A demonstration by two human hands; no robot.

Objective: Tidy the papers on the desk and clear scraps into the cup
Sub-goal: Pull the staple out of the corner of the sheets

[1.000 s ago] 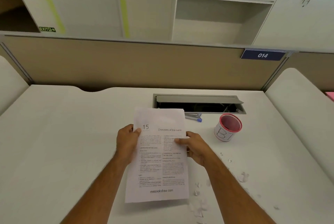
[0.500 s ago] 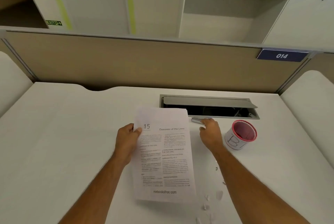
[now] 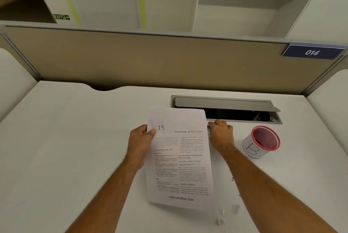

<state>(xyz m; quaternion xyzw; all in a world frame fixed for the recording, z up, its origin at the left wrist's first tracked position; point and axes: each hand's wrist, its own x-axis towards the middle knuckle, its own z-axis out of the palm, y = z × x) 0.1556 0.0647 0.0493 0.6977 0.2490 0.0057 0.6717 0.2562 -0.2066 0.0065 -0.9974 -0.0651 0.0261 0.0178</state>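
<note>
A stack of printed papers [image 3: 180,159], headed "Diseases of the Lens", is lifted off the white desk [image 3: 75,148]; my left hand [image 3: 140,142] pinches its left edge near the top. My right hand [image 3: 221,134] rests on the desk just right of the papers, fingers curled down over a small grey object [image 3: 208,124] that is almost wholly hidden. The red-rimmed cup [image 3: 251,149], white-sided with a drawn letter, stands upright to the right of that hand. Small white paper scraps [image 3: 235,208] lie near the front edge, below the papers' right corner.
An open grey cable hatch [image 3: 224,103] with a raised flap sits behind the papers and my right hand. A beige partition [image 3: 150,59] closes the back of the desk. Neighbouring desks flank both sides.
My right hand let go of the papers' right edge, moved back and right, and closed over the small grey object by the hatch. My left hand alone keeps the papers.
</note>
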